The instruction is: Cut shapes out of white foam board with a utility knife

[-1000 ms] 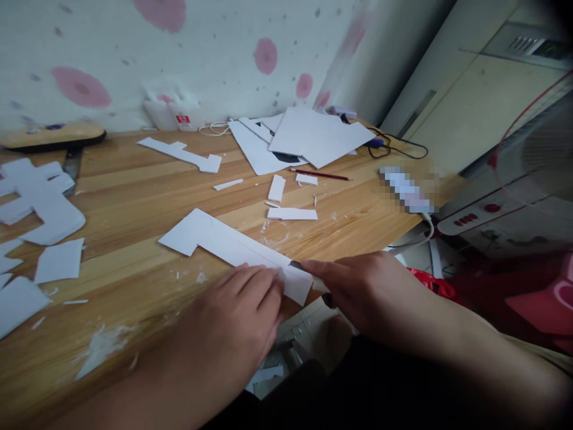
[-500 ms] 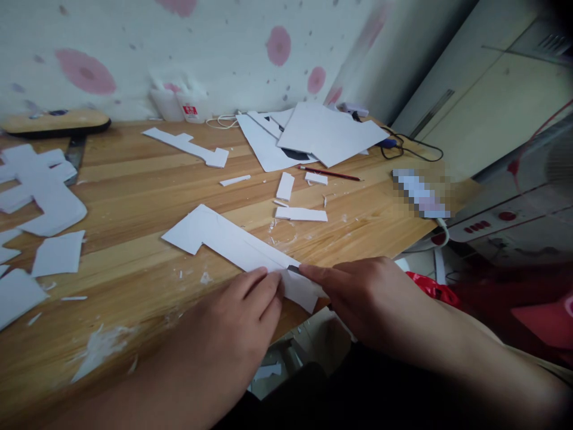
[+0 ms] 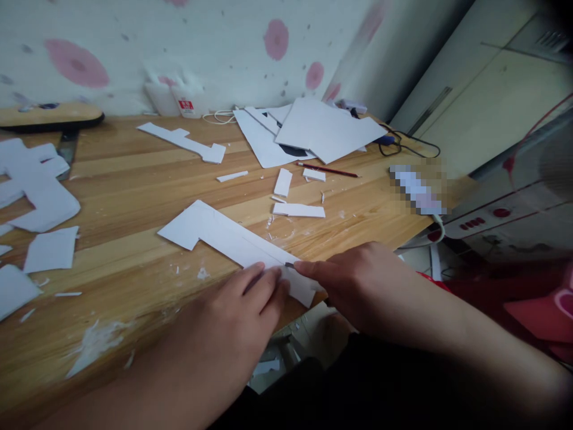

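Two bare hands work over one long white board (image 3: pixel 224 230) in the head view. The board lies flat on the wooden desk (image 3: pixel 120 185), its wider stepped end away to the left and its other end reaching the desk's near edge. The left hand (image 3: pixel 244 307) rests on the board with its fingers together and bent; its thumb is hidden, so I cannot tell whether that grip pinches anything. The right hand (image 3: pixel 358 283) has its grip closed around a cutter whose handle is covered; the forefinger presses along the dark blade (image 3: pixel 289 265), which touches the board just beside the left fingertips. A thin line runs along the board from the blade; whether drawn or cut, I cannot tell.

Beyond the board lie small white strips (image 3: pixel 299 210) and a dark red pencil (image 3: pixel 329 169). Large white sheets (image 3: pixel 329 128) overlap near the far edge, with a red-labelled white bottle (image 3: pixel 186 107) left of them. Cut white shapes (image 3: pixel 49 200) are heaped toward the desk's left side.
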Motion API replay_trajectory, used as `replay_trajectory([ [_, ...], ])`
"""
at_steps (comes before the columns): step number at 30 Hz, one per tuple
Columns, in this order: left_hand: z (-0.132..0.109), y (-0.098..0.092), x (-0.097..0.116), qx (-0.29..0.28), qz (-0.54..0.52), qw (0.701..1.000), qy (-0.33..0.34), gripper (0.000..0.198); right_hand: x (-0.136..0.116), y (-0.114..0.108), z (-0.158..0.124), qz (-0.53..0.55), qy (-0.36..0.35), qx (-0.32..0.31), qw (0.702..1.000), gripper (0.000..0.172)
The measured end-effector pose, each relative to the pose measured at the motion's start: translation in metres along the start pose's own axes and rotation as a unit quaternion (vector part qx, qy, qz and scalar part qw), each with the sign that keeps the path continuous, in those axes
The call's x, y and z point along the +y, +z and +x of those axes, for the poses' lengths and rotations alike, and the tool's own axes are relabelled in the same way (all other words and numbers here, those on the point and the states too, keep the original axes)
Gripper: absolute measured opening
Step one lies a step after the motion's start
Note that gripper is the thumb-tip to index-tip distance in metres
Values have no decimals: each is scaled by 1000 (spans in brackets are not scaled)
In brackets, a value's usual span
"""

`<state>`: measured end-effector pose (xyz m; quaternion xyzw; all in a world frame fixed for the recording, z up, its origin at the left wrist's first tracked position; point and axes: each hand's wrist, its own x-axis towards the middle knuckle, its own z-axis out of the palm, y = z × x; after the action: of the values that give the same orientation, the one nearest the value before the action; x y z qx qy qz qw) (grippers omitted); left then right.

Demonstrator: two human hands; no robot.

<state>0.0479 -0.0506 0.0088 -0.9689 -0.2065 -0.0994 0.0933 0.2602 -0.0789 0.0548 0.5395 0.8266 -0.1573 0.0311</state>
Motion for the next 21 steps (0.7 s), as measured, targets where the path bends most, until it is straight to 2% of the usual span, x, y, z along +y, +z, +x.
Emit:
replay_trajectory([
  [11,-6,4,1,-7,-11,1000,-8,52,-1,-3,-3,-23,-6,-10,1000,27],
  [16,-7,7,-1,-24,-16,1000,-5,49,2,-2,-8,-40,-13,-7,999,33],
  [21,-10,7,-2,-25,-80,996,-42,47,6,1,-15,-58,-23,11,998,37],
])
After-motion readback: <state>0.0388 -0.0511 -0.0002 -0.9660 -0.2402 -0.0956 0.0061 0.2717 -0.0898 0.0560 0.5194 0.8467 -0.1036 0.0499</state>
